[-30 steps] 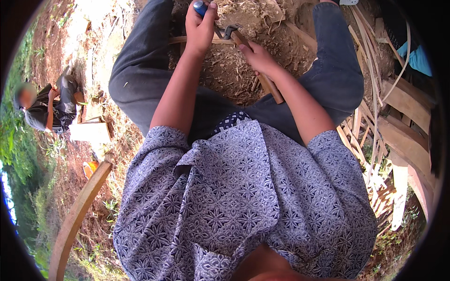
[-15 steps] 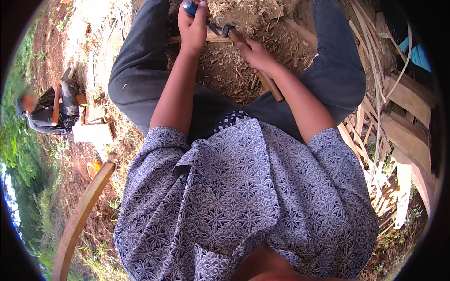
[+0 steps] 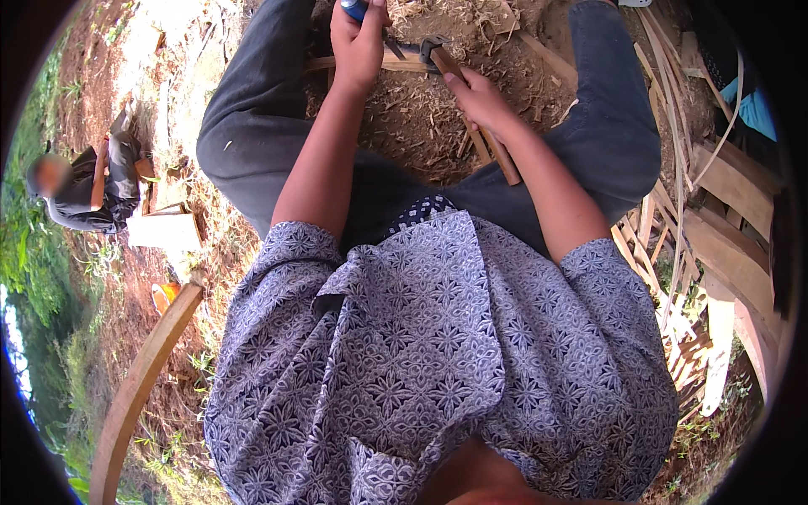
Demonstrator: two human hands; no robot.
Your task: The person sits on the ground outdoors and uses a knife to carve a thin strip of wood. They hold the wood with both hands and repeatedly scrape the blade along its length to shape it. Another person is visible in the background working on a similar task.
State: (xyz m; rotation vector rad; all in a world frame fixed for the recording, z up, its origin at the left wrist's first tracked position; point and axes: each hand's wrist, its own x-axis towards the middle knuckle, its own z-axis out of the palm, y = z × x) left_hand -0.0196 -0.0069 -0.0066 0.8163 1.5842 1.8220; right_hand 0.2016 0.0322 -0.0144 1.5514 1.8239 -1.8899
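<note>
Near the top edge, my left hand [image 3: 360, 52] is closed around a chisel [image 3: 354, 9] with a blue handle. Its dark metal blade shows between the hand and the hammer head, above a pale wooden piece [image 3: 401, 63] lying crosswise. To the right, my right hand [image 3: 481, 103] grips a hammer [image 3: 507, 165] by its wooden handle. The dark hammer head is tilted up and left, just right of the blade, close to the wooden piece. Below my right hand a second wood strip [image 3: 480, 147] runs beside the handle, partly hidden.
My bent legs [image 3: 252, 143] frame the work on both sides. Wood chips [image 3: 421, 126] cover the soil between them. Planks and thin strips [image 3: 730, 244] are piled at the right. A curved beam [image 3: 143, 383] stands at the lower left. Another person [image 3: 93, 189] sits far left.
The hammer and my right hand have shifted slightly right and down in the picture. My left hand with the chisel shifts slightly right; the whole view has moved a little too.
</note>
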